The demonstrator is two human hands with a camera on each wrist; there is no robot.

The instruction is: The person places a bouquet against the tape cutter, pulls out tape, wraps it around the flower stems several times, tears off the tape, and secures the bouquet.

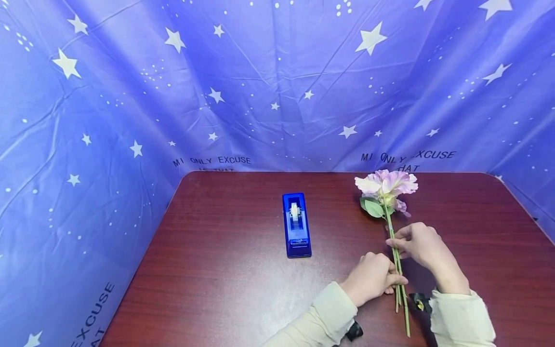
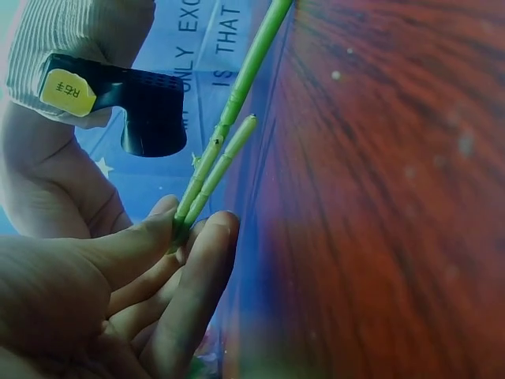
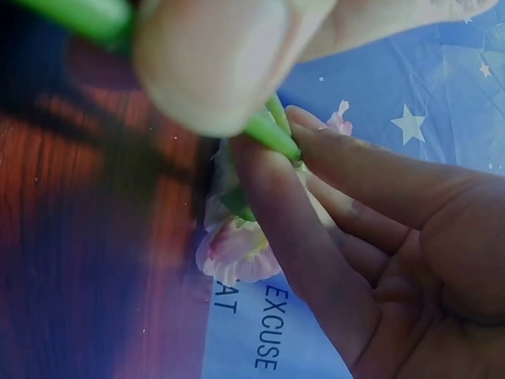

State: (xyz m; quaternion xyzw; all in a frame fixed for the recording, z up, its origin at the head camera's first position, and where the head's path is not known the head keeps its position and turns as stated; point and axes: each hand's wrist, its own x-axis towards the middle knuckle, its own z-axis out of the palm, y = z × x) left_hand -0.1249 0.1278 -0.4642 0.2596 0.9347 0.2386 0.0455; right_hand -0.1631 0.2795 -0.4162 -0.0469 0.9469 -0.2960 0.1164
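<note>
A small bunch of flowers [image 1: 387, 185] with pale pink and white petals and green leaves is held over the right part of the table, blooms toward the back. My right hand [image 1: 427, 248] pinches the green stems [image 1: 407, 320] partway below the blooms. Lower down, my left hand [image 1: 370, 274] grips the same stems between thumb and fingers. Two stem ends of unequal length jut past the left hand's fingers [image 2: 201, 292] in the left wrist view. In the right wrist view, the left thumb [image 3: 213, 71] looms close and hides part of the stems.
A blue tape dispenser [image 1: 299, 248] with a roll of clear tape stands on the dark red wooden table [image 1: 208, 270], left of the hands. Blue cloth [image 1: 277, 86] with white stars hangs behind the table and along its sides. A black camera mount [image 2: 154, 110] sits on the right wrist.
</note>
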